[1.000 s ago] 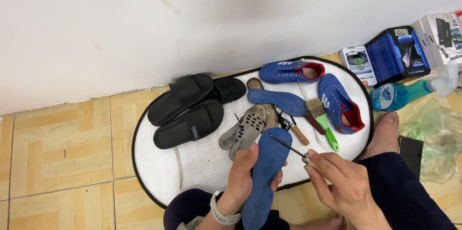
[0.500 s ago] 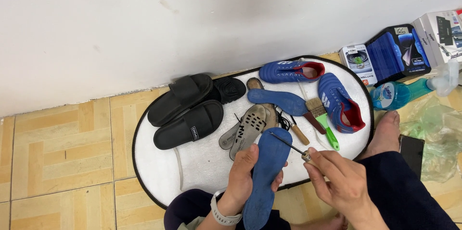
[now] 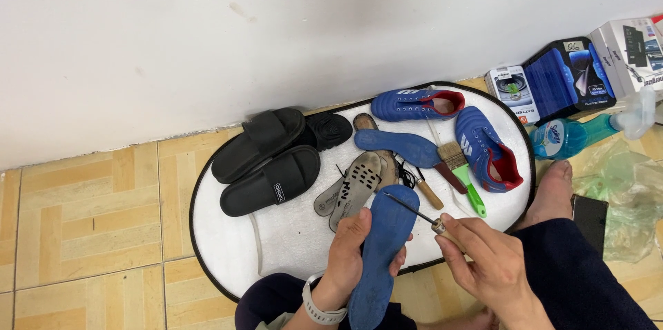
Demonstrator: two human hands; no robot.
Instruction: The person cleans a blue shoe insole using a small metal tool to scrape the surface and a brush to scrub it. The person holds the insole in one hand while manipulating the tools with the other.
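a white oval mat (image 3: 228, 233) with a dark rim is being used as the one holder in view, filling the centre of the frame on a tan tiled floor (image 3: 76, 212). on it are being kept: two black slides (image 3: 266, 161) at the left, side by side and touching; a grey perforated insole (image 3: 352, 188) near the middle; a second blue insole (image 3: 407, 147) above it; two blue shoes with red lining (image 3: 452, 123) at the upper right; a paintbrush (image 3: 452, 164), a green-handled tool (image 3: 473, 195) and a wooden-handled tool (image 3: 428, 195) between insoles and shoes.

a blue insole (image 3: 383, 247) is being held at the lower centre of the frame, over the mat's lower rim. its long axis is running nearly up and down the frame, tilted slightly, with the rounded end pointing toward the upper right and the other end toward the bottom edge.

the left hand (image 3: 349, 250) is being kept wrapped around the insole's left side, thumb on the near face, fingertips showing at the right edge. the right hand (image 3: 487, 261) is being closed in a pinch on an awl (image 3: 414, 212), whose thin metal shaft is slanting up-left, the tip being laid on the insole's upper end.

boxes (image 3: 573, 71) and a blue bottle (image 3: 577, 135) are being kept off the mat at the upper right; a bare foot (image 3: 552, 192) is resting at its right rim.
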